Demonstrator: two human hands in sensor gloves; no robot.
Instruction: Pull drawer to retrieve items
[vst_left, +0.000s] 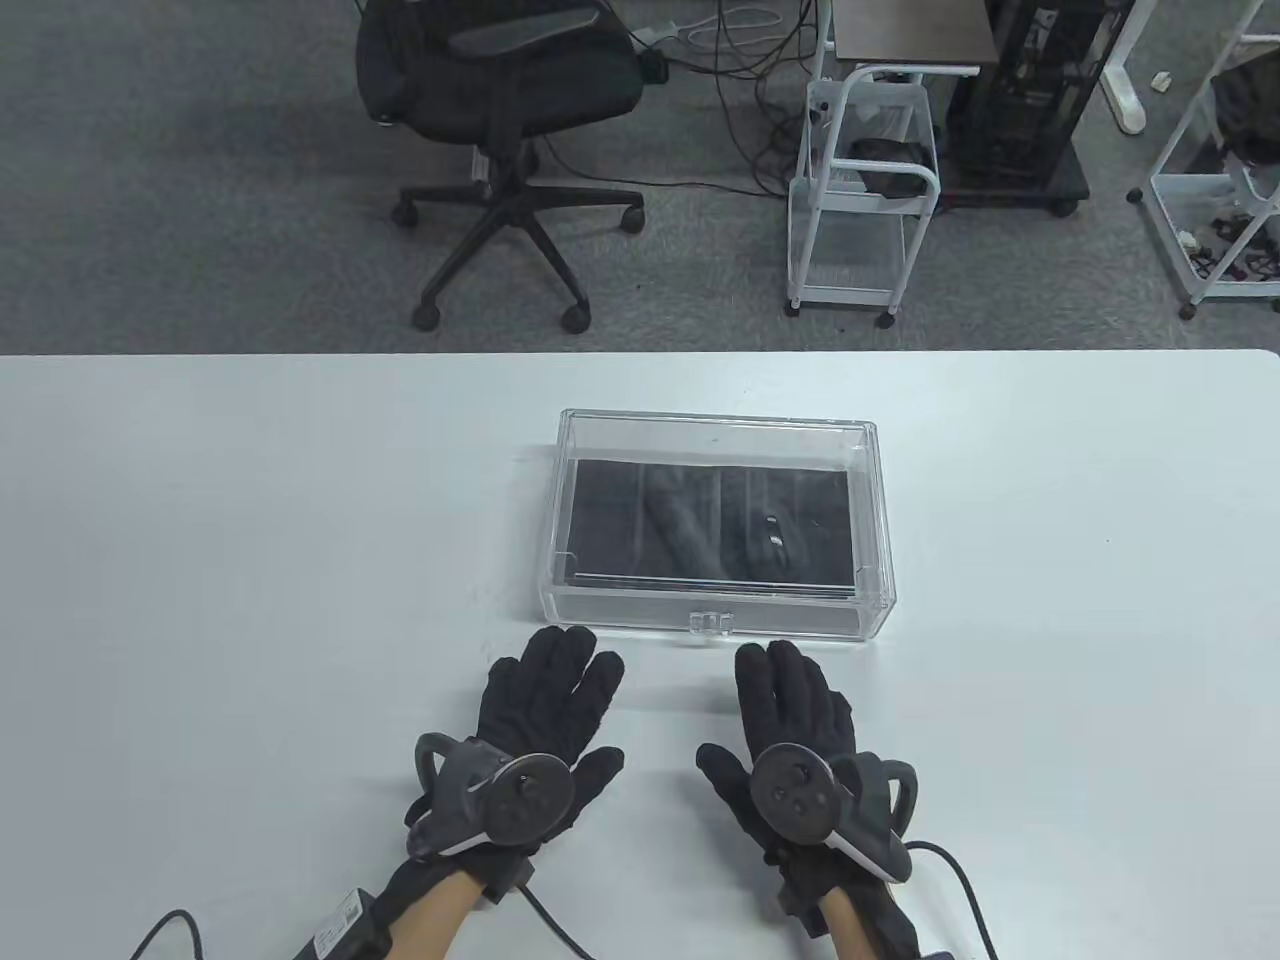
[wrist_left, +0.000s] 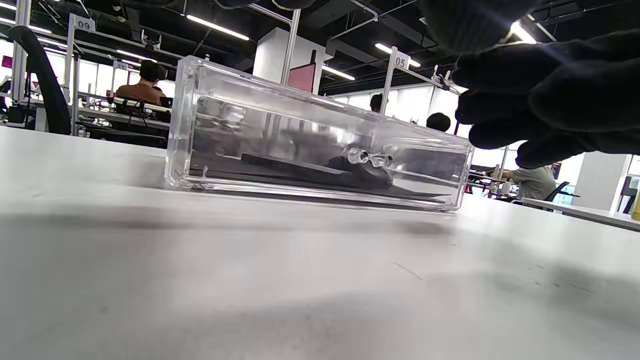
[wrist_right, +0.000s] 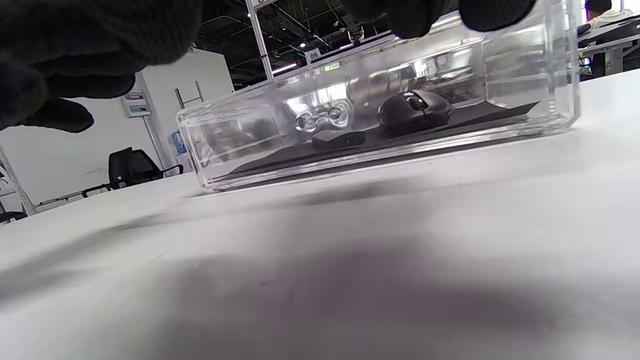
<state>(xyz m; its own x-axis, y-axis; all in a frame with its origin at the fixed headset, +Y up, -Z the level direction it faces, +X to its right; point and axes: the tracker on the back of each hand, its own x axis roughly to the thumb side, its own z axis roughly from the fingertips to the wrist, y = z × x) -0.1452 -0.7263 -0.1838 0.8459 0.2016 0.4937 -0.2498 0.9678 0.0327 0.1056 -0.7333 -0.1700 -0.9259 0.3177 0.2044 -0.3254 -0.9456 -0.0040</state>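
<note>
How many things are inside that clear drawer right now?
2, on a dark liner: a black mouse toward the right of the drawer, and a flatter dark item left of it, too dim to identify. More may be hidden.

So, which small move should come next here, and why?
Probably the right hand reaches forward to pinch the clear handle on the drawer front. The drawer looks fully closed, both hands lie flat and apart from it, and the handle sits just ahead of the right fingertips. The left hand could steady the case.
</note>
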